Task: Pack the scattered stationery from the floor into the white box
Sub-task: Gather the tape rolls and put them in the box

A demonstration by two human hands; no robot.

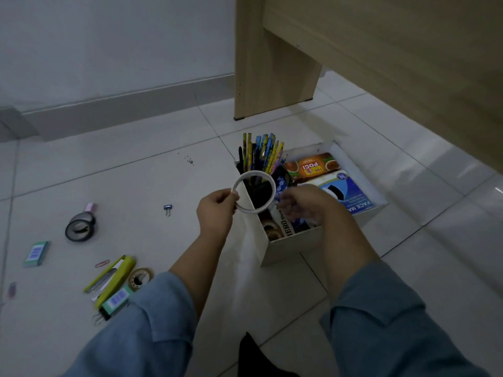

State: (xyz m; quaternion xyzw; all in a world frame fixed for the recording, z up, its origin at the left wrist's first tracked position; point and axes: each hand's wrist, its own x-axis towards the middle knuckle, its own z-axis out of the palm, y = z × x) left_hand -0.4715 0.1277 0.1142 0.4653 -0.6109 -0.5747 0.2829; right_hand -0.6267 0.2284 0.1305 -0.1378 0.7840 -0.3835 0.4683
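The white box (294, 242) stands on the tiled floor at centre right, with pencils (262, 155) upright in its far-left compartment. My left hand (216, 212) pinches a white tape ring (255, 192) by its left rim and holds it above the box's left side. My right hand (304, 205) hovers over the box's middle, blurred, fingers spread, touching or nearly touching the ring's right side. Scattered on the floor at left lie black tape rolls (80, 227), a yellow stapler (115, 280), a clear tape roll (139, 277), a binder clip (168, 209) and green staple boxes (36, 253).
Inside the box sit an orange tea packet (313, 165), a blue face-mask box (351, 193) and tape rolls (272, 228). A wooden furniture leg (269, 63) rises just behind the box, its panel overhanging at right. A paper clip (102, 263) and a small pink item (90, 207) also lie left.
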